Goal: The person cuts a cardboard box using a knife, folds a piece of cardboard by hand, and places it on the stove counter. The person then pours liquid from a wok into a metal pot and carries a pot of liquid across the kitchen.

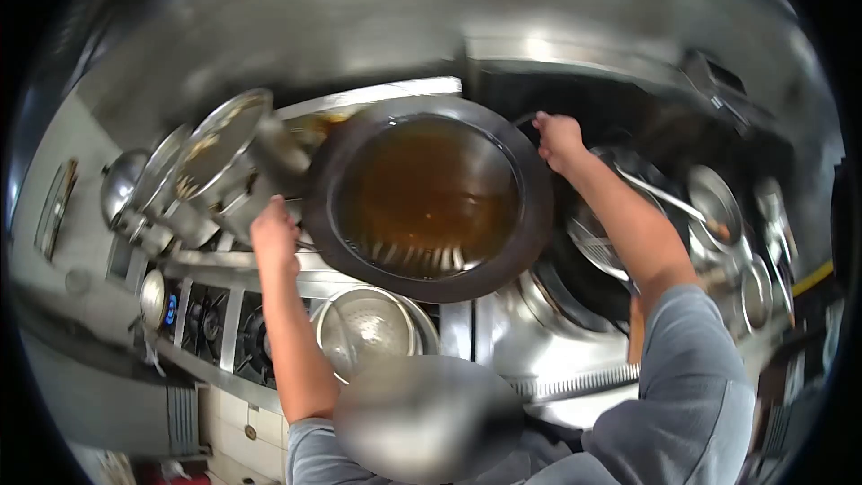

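Note:
A large dark wok (534,207) hangs between my hands, holding brown liquid (426,184). My left hand (275,232) is closed round the handle on the wok's left side. At the upper right side of the wok, my right hand (558,139) is closed on the other handle. Below the wok, a perforated metal colander (368,328) sits in a bowl. Part of the stove lies hidden behind the wok.
Steel pots (215,148) stand at the left, beyond a row of burners (211,319), where a blue flame burns. Ladles and strainers (714,198) lie at the right, near a second dark wok (575,292). A blurred round metal object (429,418) is close below.

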### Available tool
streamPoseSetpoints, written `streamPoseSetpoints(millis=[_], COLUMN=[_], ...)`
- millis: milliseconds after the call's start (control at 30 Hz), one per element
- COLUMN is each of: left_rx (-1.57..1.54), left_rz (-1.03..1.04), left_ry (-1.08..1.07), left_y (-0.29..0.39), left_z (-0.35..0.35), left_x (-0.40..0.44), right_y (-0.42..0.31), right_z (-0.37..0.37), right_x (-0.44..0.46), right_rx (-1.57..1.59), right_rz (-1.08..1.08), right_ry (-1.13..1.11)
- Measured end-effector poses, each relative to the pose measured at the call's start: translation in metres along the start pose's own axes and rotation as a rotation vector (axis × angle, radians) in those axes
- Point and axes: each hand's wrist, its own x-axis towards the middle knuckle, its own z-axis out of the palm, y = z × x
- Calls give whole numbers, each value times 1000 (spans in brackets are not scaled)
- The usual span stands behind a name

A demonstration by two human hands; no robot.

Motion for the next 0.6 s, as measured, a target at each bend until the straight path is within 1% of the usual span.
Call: streamPoseSetpoints(millis=[67, 100, 133, 167, 200, 233, 300, 333, 367, 400, 500, 533, 567, 600], left_rx=[32, -7, -42, -75, -110, -114, -117, -117, -143, -146, -109, -117, -119, -139], left_rz=[-96, -94, -99, -135, -164, -187, -209, -222, -250, -274, -347, -386, -376, -421], left_ry=[-86, -124, -163, -181, -190, -271, -374, -425, -484, -530, -613, -660, -678, -723], left_y=[28, 31, 33, 41, 50, 54, 53, 52, 49, 41, 37, 32, 28, 23], left_z=[18, 28, 41, 60, 78, 91, 127, 140, 157, 174, 225, 241, 257, 270], left_x=[-36, -46, -59, -84, -108, -128, -172, -196, -222, -244, -326, -349, -376, -398], right_y=[-24, -39, -46, -57, -70, -77, -98, -107, -114, -121, -137, -142, -142, -139], right_z=[-51, -74, -105, -130, -161, -195, -259, -293, -324, -362, -458, -475, -511, -548], right_x=[-34, -58, -72, -95, -116, -132, -171, -191, -213, -229, -276, -297, -309, -320], right_rx=[5, 6, -14, 46, 47, 65, 45, 27, -14, -110, -88, -99, -100, -102], right_rz=[-18, -43, -77, -121, -78, -69, -70, -80, -127, -125, -103, -114, -88, -60], right_ry=[46, 123, 131, 165, 216, 258, 339, 344, 402, 438, 532, 623, 641, 659])
